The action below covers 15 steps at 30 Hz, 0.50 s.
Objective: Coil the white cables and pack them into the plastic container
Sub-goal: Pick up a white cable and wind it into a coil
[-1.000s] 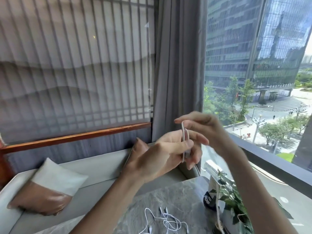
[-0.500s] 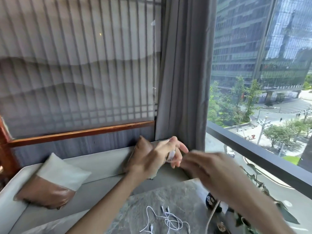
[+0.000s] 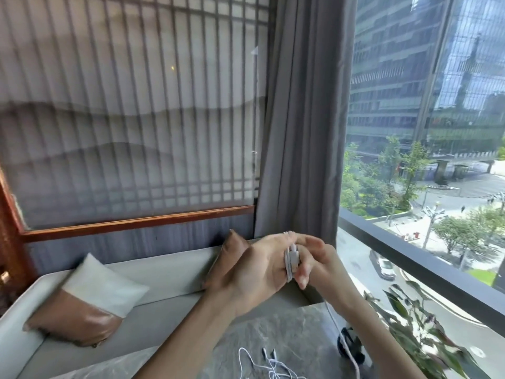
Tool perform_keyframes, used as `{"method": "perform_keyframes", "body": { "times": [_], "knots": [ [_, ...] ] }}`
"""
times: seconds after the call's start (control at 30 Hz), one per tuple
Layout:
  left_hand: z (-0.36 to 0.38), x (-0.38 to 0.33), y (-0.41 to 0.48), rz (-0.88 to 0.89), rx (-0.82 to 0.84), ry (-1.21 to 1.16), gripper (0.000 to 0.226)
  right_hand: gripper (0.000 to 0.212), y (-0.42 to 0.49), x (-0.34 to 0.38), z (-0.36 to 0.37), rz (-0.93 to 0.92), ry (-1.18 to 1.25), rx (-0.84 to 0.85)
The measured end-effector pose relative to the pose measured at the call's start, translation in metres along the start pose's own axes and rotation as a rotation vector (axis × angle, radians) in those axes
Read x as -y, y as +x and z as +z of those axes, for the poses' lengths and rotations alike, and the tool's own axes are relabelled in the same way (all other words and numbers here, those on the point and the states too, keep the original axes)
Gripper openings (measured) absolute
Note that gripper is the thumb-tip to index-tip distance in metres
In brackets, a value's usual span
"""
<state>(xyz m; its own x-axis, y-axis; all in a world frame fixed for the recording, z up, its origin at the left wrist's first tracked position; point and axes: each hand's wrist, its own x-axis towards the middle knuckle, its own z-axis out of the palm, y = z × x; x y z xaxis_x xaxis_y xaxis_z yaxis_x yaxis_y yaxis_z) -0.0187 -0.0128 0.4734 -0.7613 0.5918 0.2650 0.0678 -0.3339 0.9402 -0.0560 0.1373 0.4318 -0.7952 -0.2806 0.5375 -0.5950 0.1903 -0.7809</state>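
A white cable (image 3: pixel 291 261) is wound in several loops around the fingers of my left hand (image 3: pixel 254 266), held up above the table's far edge. My right hand (image 3: pixel 318 265) is right beside it, its fingers curled at the loops and pinching the cable. The free end of this cable (image 3: pixel 345 341) hangs from under my right hand down to the lower right. A loose tangle of more white cables (image 3: pixel 269 365) lies on the grey stone table (image 3: pixel 273 329) below my arms.
A potted plant (image 3: pixel 410 335) and a small dark object (image 3: pixel 355 354) stand at the table's right edge by the window. Behind the table runs a grey bench (image 3: pixel 169 272) with a brown and white cushion (image 3: pixel 90 305). A grey curtain (image 3: pixel 300 132) hangs beyond.
My right hand swung down and away, then came back up beside the left hand, laying another turn of cable on the left fingers. Both hands now sit lower than a second ago.
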Motion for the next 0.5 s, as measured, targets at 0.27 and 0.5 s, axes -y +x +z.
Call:
{"method": "perform_keyframes", "body": {
  "times": [0.27, 0.5],
  "knots": [
    [-0.003, 0.015, -0.006, -0.024, 0.025, 0.028, 0.041, 0.036, 0.009, 0.007, -0.008, 0.040, 0.058, -0.003],
    [-0.038, 0.011, -0.007, 0.124, -0.133, 0.102, 0.044, 0.028, -0.059, -0.003, 0.036, 0.293, 0.009, 0.254]
  ]
}}
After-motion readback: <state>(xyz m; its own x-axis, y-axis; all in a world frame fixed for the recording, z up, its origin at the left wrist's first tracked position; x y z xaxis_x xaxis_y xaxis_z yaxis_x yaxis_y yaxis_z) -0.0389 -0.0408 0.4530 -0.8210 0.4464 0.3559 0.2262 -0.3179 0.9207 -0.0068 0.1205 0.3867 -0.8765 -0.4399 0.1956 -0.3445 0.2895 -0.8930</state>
